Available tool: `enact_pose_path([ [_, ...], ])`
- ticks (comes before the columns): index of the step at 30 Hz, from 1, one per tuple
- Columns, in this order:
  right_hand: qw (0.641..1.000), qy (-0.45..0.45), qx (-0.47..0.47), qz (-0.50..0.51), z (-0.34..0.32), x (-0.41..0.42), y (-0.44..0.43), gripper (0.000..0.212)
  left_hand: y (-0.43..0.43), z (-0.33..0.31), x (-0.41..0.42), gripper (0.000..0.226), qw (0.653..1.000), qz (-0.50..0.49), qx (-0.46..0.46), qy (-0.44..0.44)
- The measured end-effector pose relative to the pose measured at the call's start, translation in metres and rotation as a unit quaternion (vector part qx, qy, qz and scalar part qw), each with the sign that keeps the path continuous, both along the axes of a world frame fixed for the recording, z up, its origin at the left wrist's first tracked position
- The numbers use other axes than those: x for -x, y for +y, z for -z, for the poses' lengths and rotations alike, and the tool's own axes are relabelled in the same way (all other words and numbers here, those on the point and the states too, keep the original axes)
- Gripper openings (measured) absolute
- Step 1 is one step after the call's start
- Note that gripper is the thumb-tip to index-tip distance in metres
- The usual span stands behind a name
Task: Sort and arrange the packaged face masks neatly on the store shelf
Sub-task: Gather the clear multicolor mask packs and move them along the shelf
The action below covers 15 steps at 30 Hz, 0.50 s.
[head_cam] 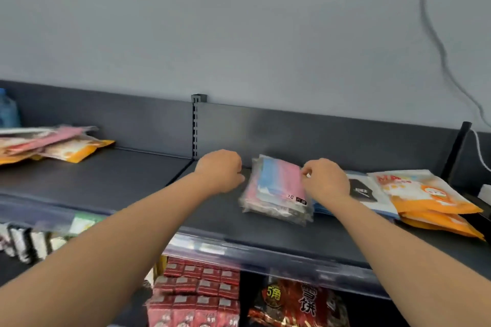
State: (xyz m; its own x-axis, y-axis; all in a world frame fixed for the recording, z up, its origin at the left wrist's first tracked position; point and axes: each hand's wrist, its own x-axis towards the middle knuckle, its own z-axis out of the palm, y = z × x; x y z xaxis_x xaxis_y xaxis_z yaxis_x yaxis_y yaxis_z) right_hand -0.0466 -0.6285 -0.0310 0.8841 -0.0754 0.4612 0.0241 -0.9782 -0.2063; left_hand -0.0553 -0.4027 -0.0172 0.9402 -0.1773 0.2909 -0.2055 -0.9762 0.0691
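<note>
A stack of clear packs with pink and blue face masks [277, 188] lies on the dark top shelf [132, 178], right of the middle upright. My right hand [325, 180] pinches the right edge of the top pack. Just left of the stack is my left hand [220, 171], its fingers curled and holding nothing. Right of my right hand lies a white pack with a black mask [364, 191], and beside it orange and white mask packs [427, 199]. At the shelf's far left, a loose heap of pink and orange packs [50, 145] lies askew.
A slotted upright [196, 127] divides the shelf's back panel. A black post [455, 151] and a white cable stand at the right end. Below the shelf edge are red snack boxes [196, 292] and a red snack bag [297, 305]. A blue bottle [8, 111] is at far left.
</note>
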Motion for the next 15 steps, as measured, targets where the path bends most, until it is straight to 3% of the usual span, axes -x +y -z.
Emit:
enact_pose_path([
  [5, 0.995, 0.015, 0.008, -0.094, -0.002, -0.008, 0.088, 0.021, 0.096, 0.0, 0.022, 0.026, 0.994, -0.082, -0.068, 0.012],
  [15, 0.975, 0.067, 0.005, -0.214, 0.004, -0.022, 0.302, 0.016, 0.304, 0.006, 0.043, 0.028, 0.98, -0.165, -0.106, 0.016],
])
